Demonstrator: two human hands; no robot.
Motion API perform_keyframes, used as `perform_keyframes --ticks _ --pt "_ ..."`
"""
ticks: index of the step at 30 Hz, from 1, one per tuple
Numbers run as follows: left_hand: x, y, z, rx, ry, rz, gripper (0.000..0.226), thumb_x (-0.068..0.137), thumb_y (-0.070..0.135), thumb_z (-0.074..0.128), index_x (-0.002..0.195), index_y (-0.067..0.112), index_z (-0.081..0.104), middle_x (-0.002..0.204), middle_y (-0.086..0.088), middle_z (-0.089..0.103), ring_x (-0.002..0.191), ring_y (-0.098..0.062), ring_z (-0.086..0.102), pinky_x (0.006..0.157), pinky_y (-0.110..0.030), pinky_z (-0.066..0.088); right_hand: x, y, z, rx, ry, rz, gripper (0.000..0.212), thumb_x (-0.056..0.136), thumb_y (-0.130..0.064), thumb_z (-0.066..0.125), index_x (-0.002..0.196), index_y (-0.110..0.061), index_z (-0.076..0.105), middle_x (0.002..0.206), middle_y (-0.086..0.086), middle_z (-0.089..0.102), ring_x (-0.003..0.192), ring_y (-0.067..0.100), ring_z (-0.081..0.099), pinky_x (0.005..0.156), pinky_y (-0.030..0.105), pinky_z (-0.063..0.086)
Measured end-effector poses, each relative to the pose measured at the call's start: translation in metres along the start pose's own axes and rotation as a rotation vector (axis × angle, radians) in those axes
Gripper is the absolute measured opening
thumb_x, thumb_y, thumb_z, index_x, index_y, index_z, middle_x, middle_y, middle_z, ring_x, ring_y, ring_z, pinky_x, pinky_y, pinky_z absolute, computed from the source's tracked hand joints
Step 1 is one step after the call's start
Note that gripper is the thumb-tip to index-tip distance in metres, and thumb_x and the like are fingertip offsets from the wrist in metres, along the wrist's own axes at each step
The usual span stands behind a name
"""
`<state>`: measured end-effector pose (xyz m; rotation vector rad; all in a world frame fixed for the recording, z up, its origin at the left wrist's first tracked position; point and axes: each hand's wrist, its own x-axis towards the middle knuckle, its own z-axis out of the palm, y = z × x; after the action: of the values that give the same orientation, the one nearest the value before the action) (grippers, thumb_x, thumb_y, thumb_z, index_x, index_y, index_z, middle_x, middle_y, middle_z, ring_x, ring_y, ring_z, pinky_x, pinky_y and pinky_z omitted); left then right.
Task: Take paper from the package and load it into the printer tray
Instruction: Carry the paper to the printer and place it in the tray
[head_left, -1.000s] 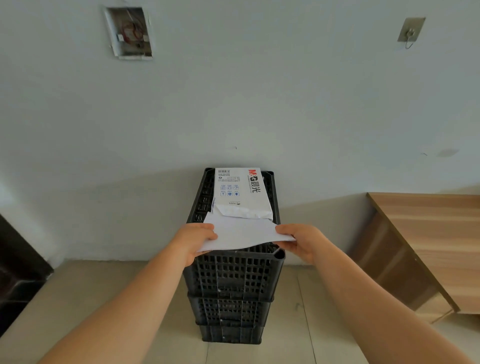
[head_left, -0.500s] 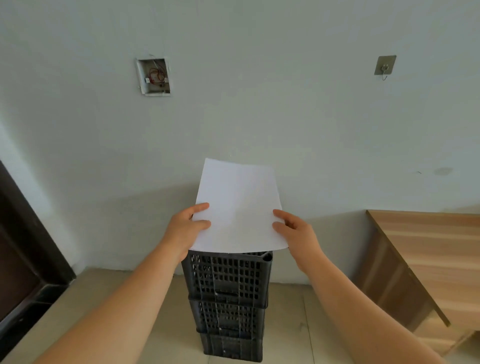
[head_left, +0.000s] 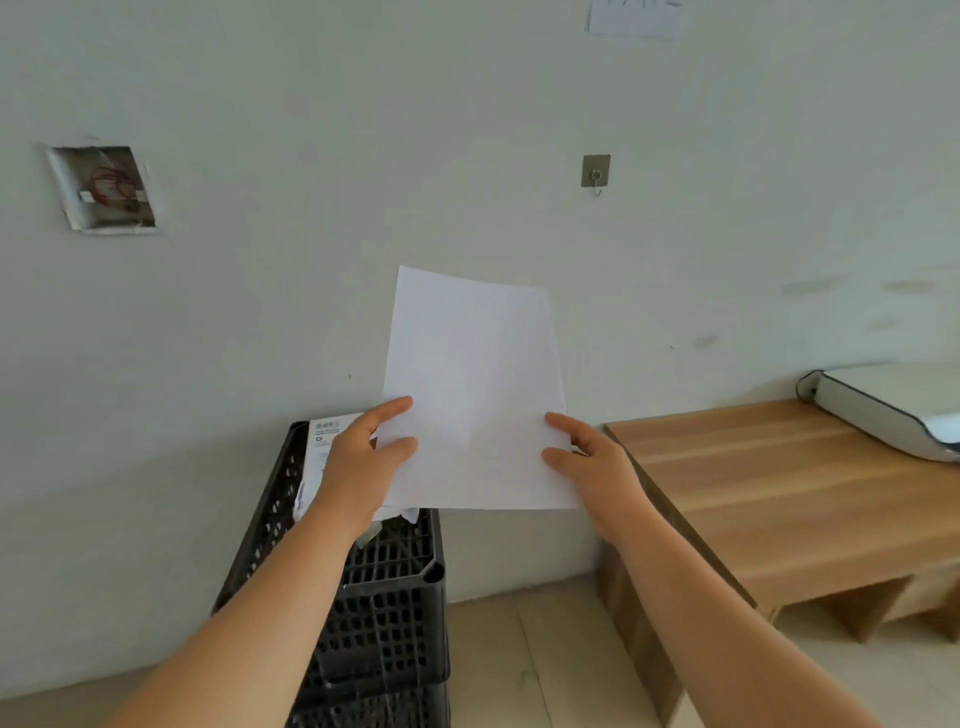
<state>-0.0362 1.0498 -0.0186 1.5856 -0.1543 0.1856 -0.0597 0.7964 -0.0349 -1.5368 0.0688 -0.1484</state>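
A: How much of the printer (head_left: 893, 410) shows?
B: Only its left end; the right picture edge cuts it off at the desk's (head_left: 779, 483) far right.
A: And the package (head_left: 324, 441)?
B: Mostly hidden behind the left hand (head_left: 363, 462) and paper (head_left: 475, 395); its print is unreadable.

A bare, unfinished room, perhaps a makeshift office: plain pale wall (head_left: 467, 130) with an open wiring box (head_left: 106, 189), tiled floor (head_left: 519, 665), a low wooden bench (head_left: 779, 493) carrying what looks like a printer (head_left: 883, 410), and stacked black crates (head_left: 384, 613).
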Motion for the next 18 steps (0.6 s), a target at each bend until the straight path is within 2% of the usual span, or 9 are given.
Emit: perform_keyframes --ticks 3,6,8,9,11,13,15,18 --pt "0.026 -0.005 0.029 -0.019 -0.096 0.042 0.047 0.086 0.004 0.064 0.107 0.046 0.065 0.121 0.007 0.063 0.103 -0.009 0.064 0.089 -0.029 0.051 0.01 -0.002 -0.026 0.011 0.109 0.015 0.039 0.084 -0.006 0.069 0.098 -0.042 0.072 0.118 0.008 0.067 0.099 0.025 0.069 0.089 0.039 0.056" --pt "0.049 -0.014 0.059 0.018 -0.229 0.086 0.046 0.086 0.006 0.064 0.11 0.045 0.065 0.127 0.012 0.06 0.116 -0.008 0.056 0.1 -0.033 0.045 0.016 -0.002 -0.05 0.128 0.211 0.049 0.038 0.083 -0.001 0.068 0.107 -0.031 0.069 0.116 0.002 0.067 0.096 0.022 0.069 0.08 0.033 0.056" --pt "0.06 -0.021 0.08 0.042 -0.309 0.098 0.045 0.086 0.007 0.064 0.113 0.044 0.064 0.127 0.015 0.059 0.122 -0.01 0.052 0.105 -0.036 0.04 0.017 -0.002 -0.064 0.187 0.271 0.067 0.04 0.083 -0.003 0.069 0.114 -0.027 0.066 0.114 -0.001 0.068 0.095 0.021 0.069 0.078 0.031 0.057" --pt "0.064 -0.024 0.091 0.047 -0.335 0.101 0.045 0.086 0.007 0.065 0.112 0.044 0.064 0.126 0.018 0.058 0.122 -0.006 0.051 0.106 -0.033 0.038 0.017 -0.001 -0.071 0.194 0.307 0.068 0.04 0.083 -0.003 0.069 0.115 -0.027 0.065 0.113 -0.001 0.068 0.095 0.022 0.069 0.079 0.033 0.057" --pt "0.067 -0.027 0.113 0.054 -0.369 0.105 0.046 0.087 0.006 0.064 0.11 0.045 0.062 0.121 0.027 0.055 0.115 0.011 0.048 0.101 -0.019 0.036 0.015 0.001 -0.088 0.195 0.382 0.073 0.038 0.085 -0.002 0.067 0.114 -0.027 0.065 0.115 0.0 0.068 0.098 0.025 0.069 0.087 0.04 0.057" --pt "0.068 -0.027 0.138 0.039 -0.399 0.105 0.044 0.087 0.005 0.064 0.11 0.043 0.06 0.116 0.029 0.053 0.1 0.024 0.048 0.085 -0.004 0.038 0.01 0.001 -0.107 0.201 0.448 0.073 0.038 0.087 -0.001 0.064 0.116 -0.025 0.065 0.115 0.0 0.067 0.101 0.028 0.068 0.091 0.046 0.055" --pt "0.069 -0.029 0.168 0.007 -0.417 0.084 0.042 0.087 0.002 0.064 0.112 0.036 0.061 0.11 0.026 0.055 0.088 0.026 0.053 0.071 0.001 0.041 0.006 0.001 -0.131 0.192 0.512 0.058 0.039 0.088 0.0 0.062 0.119 -0.022 0.065 0.111 -0.001 0.068 0.099 0.027 0.068 0.091 0.045 0.055" --pt "0.068 -0.03 0.218 -0.029 -0.417 0.048 0.043 0.084 -0.001 0.066 0.112 0.032 0.063 0.105 0.018 0.062 0.082 0.014 0.062 0.065 -0.004 0.047 0.002 0.0 -0.173 0.176 0.603 0.024 0.038 0.088 0.002 0.06 0.113 -0.026 0.068 0.112 -0.003 0.067 0.095 0.022 0.066 0.084 0.038 0.056"
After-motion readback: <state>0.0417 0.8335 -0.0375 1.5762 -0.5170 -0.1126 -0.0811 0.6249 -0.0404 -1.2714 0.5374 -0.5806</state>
